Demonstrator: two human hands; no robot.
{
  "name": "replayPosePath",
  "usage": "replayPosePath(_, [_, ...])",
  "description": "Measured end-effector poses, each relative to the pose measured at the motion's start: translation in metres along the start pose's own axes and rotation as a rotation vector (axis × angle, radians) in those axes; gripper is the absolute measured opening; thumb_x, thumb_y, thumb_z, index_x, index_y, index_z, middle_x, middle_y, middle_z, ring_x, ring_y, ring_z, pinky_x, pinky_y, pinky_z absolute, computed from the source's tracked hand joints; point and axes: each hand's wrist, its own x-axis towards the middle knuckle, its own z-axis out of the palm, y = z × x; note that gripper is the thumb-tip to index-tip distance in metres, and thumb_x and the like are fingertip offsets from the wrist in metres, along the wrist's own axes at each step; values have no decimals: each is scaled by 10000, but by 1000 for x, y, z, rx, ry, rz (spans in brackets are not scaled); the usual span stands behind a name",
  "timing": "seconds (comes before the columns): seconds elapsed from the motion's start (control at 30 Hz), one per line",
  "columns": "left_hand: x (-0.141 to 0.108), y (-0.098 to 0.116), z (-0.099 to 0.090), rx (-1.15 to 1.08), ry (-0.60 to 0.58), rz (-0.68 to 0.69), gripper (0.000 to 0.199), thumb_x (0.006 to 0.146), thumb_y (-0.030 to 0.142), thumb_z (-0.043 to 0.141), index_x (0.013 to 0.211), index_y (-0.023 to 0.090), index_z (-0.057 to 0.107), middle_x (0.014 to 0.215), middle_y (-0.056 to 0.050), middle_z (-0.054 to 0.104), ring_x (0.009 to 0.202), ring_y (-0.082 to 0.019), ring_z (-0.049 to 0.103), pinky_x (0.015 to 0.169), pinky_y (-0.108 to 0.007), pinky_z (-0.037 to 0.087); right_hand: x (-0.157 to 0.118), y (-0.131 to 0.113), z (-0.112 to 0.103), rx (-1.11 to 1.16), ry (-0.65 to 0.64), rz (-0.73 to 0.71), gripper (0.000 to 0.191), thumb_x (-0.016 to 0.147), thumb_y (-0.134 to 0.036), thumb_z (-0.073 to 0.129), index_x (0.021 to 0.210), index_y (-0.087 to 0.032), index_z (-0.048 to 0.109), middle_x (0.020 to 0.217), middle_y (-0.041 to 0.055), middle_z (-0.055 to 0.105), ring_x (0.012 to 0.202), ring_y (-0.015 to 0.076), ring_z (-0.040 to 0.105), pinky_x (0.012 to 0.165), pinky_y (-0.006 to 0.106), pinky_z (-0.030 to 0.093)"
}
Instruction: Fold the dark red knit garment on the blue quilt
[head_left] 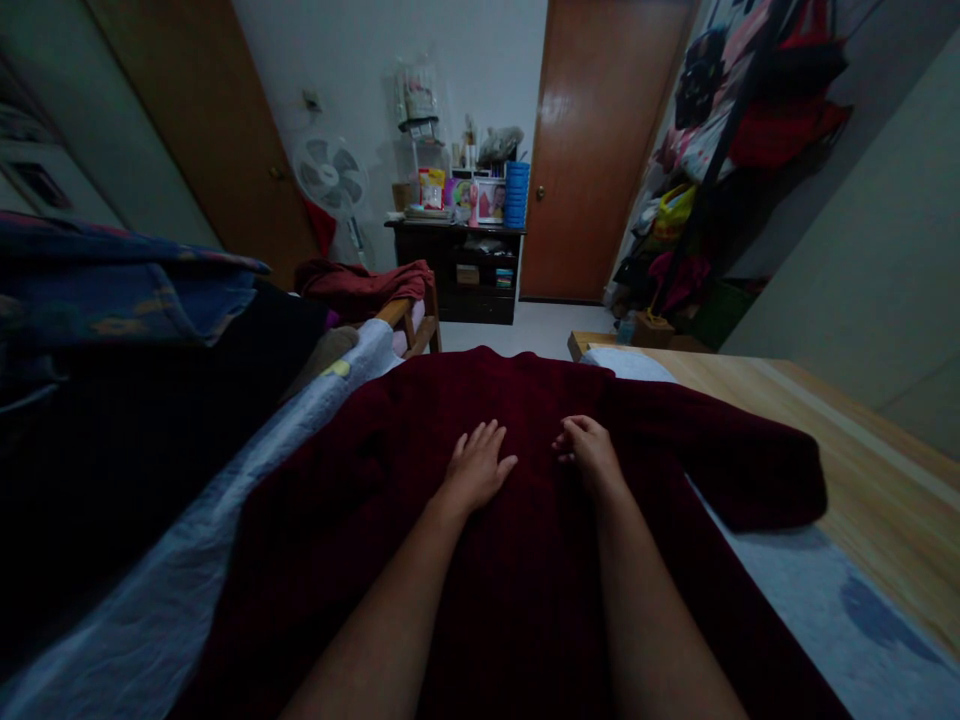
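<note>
A dark red long-sleeved garment [525, 570] lies spread across the light patterned cloth [810, 590]; whether it is a sweater or a coat I cannot tell. One sleeve stretches out to the right, over the cloth and close to the wooden surface. My left hand [480, 465] rests flat on the middle of the garment, fingers spread. A little to the right, my right hand [589, 448] hovers over or touches the fabric with its fingers curled together as in a pinch. Anything between those fingertips is too small to make out.
Dark clothes and a blue patterned cloth [135, 285] are heaped on the left. A bare wooden board [847, 420] runs along the right. Beyond stand a wooden chair [427, 325] with red cloth, a fan [330, 172], a black cabinet [450, 300] and a door [592, 150].
</note>
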Motion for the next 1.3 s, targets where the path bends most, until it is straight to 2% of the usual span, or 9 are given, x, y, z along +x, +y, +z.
replayPosePath(0.13, [-1, 0, 3, 13, -30, -9, 631, 934, 514, 336, 1477, 201, 273, 1575, -56, 205, 1449, -233, 158, 1165, -474, 160, -6, 0, 5, 48, -368, 178, 171, 755, -286, 584, 899, -197, 554, 762, 36, 670, 575, 141, 630, 457, 218, 455])
replayPosePath(0.3, [-1, 0, 0, 30, -65, -24, 638, 934, 517, 317, 1487, 207, 248, 1581, -53, 181, 1454, -230, 133, 1168, -470, 143, 5, 5, -2, -213, -98, -78, 106, 697, -196, 544, 801, -194, 565, 749, 1, 615, 628, 121, 568, 535, 218, 455])
replayPosePath(0.43, [0, 0, 0, 33, -84, -24, 656, 931, 532, 305, 1492, 199, 234, 1585, -58, 164, 1456, -234, 123, 1168, -473, 132, 1, -2, -11, -581, -492, -214, 65, 676, -189, 581, 733, -178, 608, 679, -22, 581, 612, 108, 505, 551, 202, 396])
replayPosePath(0.5, [1, 0, 0, 36, -89, -27, 660, 931, 537, 300, 1494, 201, 228, 1586, -58, 161, 1457, -234, 118, 1168, -474, 128, -5, -7, -10, -756, -576, -250, 99, 645, -162, 630, 742, -181, 634, 745, -10, 594, 678, 119, 520, 605, 209, 400])
replayPosePath(0.63, [1, 0, 0, 38, -100, -32, 666, 931, 542, 290, 1500, 205, 207, 1589, -51, 151, 1459, -231, 106, 1169, -475, 121, -12, -12, -1, -1087, -499, -343, 128, 633, -162, 700, 754, -200, 684, 878, 31, 600, 830, 162, 531, 736, 237, 394])
replayPosePath(0.77, [1, 0, 0, 35, -96, -29, 670, 930, 543, 295, 1499, 200, 211, 1590, -50, 145, 1459, -230, 102, 1170, -469, 115, -10, -8, 4, -1139, -517, -388, 50, 711, -166, 624, 709, -191, 667, 818, 32, 598, 764, 146, 527, 740, 237, 379])
replayPosePath(0.93, [0, 0, 0, 20, -93, -30, 670, 929, 540, 305, 1497, 194, 216, 1589, -58, 147, 1460, -230, 97, 1168, -472, 114, -1, 0, 1, -729, -271, -483, 66, 768, -234, 508, 722, -201, 541, 790, 16, 577, 738, 142, 518, 695, 239, 397])
replayPosePath(1.1, [-1, 0, -1, 18, -87, -22, 650, 931, 531, 312, 1493, 215, 223, 1585, -65, 164, 1458, -239, 109, 1162, -482, 130, 2, 0, 3, -293, -90, -307, 159, 797, -391, 456, 745, -242, 436, 568, -50, 533, 539, 140, 535, 537, 232, 397])
replayPosePath(1.3, [0, 0, 1, 24, -79, -30, 658, 927, 537, 310, 1492, 212, 227, 1586, -68, 164, 1455, -244, 125, 1163, -482, 135, 4, 3, 6, -297, 34, -250, 235, 809, -445, 434, 716, -232, 471, 487, -35, 520, 450, 157, 554, 483, 247, 409])
